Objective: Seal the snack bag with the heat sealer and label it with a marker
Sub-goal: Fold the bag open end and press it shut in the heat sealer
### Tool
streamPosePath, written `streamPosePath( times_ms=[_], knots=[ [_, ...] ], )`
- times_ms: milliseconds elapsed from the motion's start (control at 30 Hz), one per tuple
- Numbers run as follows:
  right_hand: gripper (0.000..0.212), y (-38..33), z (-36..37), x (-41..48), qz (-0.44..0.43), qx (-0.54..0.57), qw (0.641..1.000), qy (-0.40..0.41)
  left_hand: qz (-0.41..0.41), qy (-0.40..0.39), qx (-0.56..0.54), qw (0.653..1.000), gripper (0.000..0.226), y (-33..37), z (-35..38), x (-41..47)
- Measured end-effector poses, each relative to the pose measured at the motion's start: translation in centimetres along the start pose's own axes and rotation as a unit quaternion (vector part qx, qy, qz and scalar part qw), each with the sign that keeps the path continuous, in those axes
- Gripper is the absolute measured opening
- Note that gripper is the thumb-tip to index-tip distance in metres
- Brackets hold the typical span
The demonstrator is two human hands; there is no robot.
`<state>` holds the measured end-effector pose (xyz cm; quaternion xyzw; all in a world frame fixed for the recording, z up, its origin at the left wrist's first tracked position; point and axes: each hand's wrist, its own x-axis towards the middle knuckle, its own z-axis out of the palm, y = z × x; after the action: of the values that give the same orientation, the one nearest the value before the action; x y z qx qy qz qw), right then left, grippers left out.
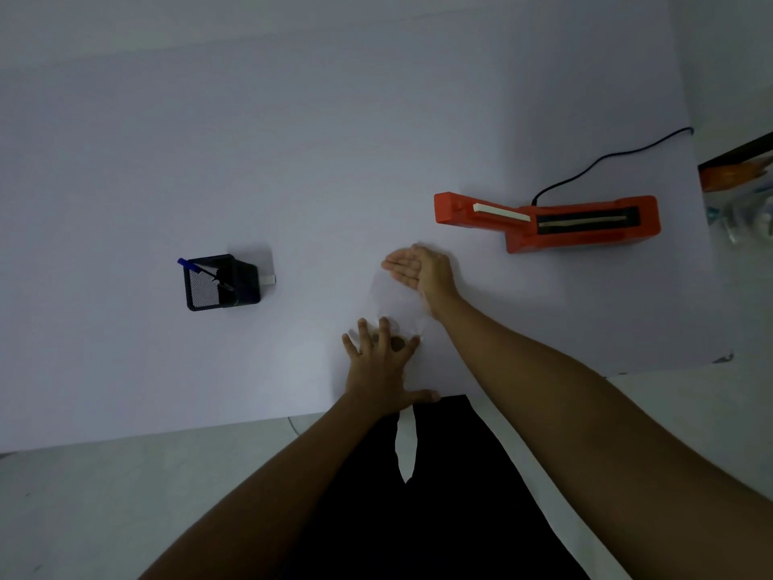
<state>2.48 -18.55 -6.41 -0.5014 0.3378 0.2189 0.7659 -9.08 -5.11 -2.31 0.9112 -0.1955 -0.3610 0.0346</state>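
Observation:
A clear snack bag (pixel 395 299) lies flat on the white table (pixel 293 161) near the front edge, with a brown snack (pixel 397 343) showing at its near end. My left hand (pixel 382 366) presses flat on that near end, fingers spread. My right hand (pixel 420 267) rests on its edge on the bag's far end, fingers straight and together. The orange heat sealer (pixel 548 221) lies to the right, its arm raised open. A blue-capped marker (pixel 200 272) stands in a black mesh pen holder (pixel 219 282) at the left.
The sealer's black cord (pixel 606 157) runs back right to the table's edge. A small white item (pixel 267 280) lies beside the pen holder. Cluttered packets (pixel 740 194) sit off the table at far right. My dark trousers (pixel 418 496) and the pale floor (pixel 125 496) show below the table.

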Motion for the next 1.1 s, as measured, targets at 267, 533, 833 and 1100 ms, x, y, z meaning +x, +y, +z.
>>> streamPosePath(
  times_ms=[267, 533, 833, 1100],
  knots=[
    [0.048, 2.2, 1.4, -2.8, 0.053, -0.063, 0.993, -0.090, -0.005, -0.006, -0.004, 1.000, 0.114, 0.0, 0.2, -0.1],
    [0.046, 1.0, 0.2, -0.9, 0.009, -0.062, 0.997, -0.052, -0.003, -0.011, 0.004, 1.000, 0.112, 0.0, -0.3, 0.0],
    [0.047, 0.1, -0.5, 0.3, -0.008, -0.044, 0.998, -0.032, -0.036, -0.041, -0.011, 0.998, 0.115, 1.2, -0.6, -0.2],
    [0.045, 0.0, -0.4, -0.7, -0.019, -0.061, 0.997, -0.049, -0.008, -0.018, -0.010, 1.000, 0.115, 0.3, -0.6, -0.3]
  ],
)
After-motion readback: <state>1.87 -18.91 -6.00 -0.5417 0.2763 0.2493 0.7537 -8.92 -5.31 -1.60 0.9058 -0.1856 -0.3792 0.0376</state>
